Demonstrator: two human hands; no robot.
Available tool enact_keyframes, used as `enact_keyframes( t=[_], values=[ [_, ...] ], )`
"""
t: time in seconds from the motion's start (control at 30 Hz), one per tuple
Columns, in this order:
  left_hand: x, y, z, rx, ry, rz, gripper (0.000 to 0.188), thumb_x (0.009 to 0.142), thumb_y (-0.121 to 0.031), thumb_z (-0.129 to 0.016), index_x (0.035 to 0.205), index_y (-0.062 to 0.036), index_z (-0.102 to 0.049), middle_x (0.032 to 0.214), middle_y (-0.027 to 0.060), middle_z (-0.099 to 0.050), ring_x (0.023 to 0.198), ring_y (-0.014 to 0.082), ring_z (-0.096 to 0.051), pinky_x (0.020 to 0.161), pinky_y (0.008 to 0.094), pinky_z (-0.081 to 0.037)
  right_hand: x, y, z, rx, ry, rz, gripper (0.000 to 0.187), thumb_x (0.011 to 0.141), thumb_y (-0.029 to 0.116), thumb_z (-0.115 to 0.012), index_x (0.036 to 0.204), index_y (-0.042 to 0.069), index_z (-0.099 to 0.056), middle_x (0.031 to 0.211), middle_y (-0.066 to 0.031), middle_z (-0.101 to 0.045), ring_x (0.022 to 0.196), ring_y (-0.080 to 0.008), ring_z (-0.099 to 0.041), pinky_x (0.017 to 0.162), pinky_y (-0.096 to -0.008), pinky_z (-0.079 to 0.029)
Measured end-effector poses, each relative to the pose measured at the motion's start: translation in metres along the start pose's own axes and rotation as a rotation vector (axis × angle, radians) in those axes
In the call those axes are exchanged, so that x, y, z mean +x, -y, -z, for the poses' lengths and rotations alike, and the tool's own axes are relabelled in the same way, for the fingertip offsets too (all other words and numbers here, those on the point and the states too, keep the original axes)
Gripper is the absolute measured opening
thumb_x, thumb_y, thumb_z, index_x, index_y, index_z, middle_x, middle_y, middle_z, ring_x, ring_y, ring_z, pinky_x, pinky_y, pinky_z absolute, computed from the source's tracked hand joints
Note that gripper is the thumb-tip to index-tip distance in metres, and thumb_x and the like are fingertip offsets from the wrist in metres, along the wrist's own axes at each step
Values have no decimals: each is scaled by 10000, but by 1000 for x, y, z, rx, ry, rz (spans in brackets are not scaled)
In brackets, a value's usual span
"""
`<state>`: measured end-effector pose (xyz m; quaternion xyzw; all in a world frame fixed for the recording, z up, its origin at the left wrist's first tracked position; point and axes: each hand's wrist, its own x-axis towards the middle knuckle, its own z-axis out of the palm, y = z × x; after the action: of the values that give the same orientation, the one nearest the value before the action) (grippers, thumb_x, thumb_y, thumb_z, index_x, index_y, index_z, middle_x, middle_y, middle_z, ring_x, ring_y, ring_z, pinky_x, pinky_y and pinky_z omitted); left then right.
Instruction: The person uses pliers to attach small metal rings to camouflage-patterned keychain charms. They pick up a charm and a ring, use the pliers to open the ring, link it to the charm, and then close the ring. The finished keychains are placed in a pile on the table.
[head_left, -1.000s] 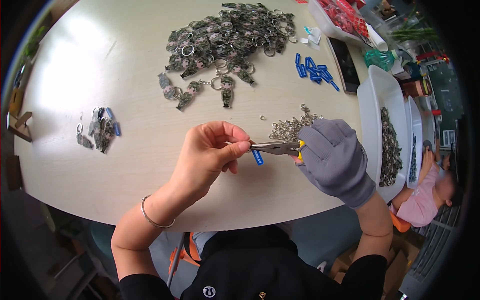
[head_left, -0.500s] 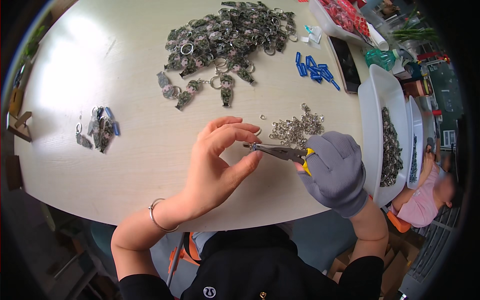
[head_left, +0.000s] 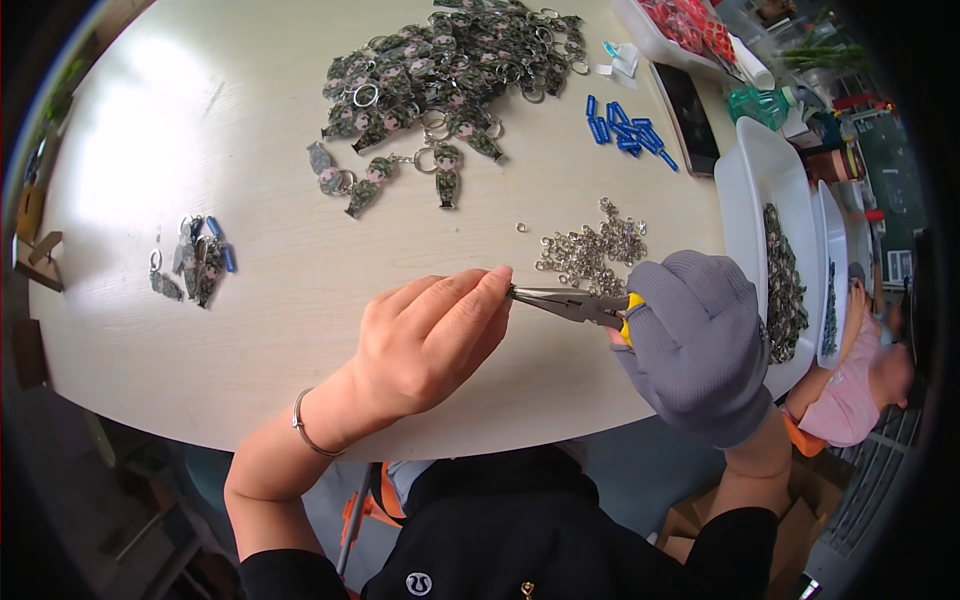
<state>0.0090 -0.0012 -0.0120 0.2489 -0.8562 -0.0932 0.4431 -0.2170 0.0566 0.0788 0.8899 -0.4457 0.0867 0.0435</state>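
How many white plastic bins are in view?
3: a large bin right of the right hand, a narrower bin beyond it, a bin of red items at top right; others may be hidden.

Left hand (head_left: 435,340): bare, fingertips together at the tips of the pliers (head_left: 572,304); anything pinched is hidden
Right hand (head_left: 698,350): grey-gloved, gripping the yellow handles
Metal rings (head_left: 592,250): loose pile, just beyond
Keychains (head_left: 445,75): camouflage figures, heaped far
Blue tags (head_left: 625,132): far right, near a phone (head_left: 685,118)

Pale table (head_left: 230,365) — keychains (head_left: 445,65), rings (head_left: 592,250), phone (head_left: 685,120)
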Motion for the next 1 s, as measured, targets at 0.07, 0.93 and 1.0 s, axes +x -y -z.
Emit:
enact_keyframes(
  t=[0.07, 0.93, 1.0],
  values=[
    [2, -3, 2, -73, -19, 61, 308, 703, 50, -734, 999, 32, -653, 800, 107, -685, 628, 180, -667, 511, 266, -519, 1, 0, 0, 12, -20, -6, 321, 554, 100, -790, 777, -12, -589, 954, -156, -592, 820, -340, -574, 674, -436, -449],
    [4, -16, 19, -232, 42, 176, 340, 697, 92, -729, 1025, 40, -659, 817, 126, -703, 676, 203, -693, 566, 264, -527, -16, 27, -35, 216, -237, -203, 273, 618, 143, -788, 741, 30, -572, 951, -123, -591, 845, -309, -566, 721, -427, -452],
    [3, -16, 19, -211, 41, 152, 353, 698, 101, -722, 1040, 46, -651, 829, 130, -703, 689, 212, -696, 584, 274, -537, -17, 28, -36, 213, -239, -197, 278, 618, 142, -785, 758, 25, -574, 951, -130, -589, 848, -314, -565, 722, -433, -452]
  ],
)
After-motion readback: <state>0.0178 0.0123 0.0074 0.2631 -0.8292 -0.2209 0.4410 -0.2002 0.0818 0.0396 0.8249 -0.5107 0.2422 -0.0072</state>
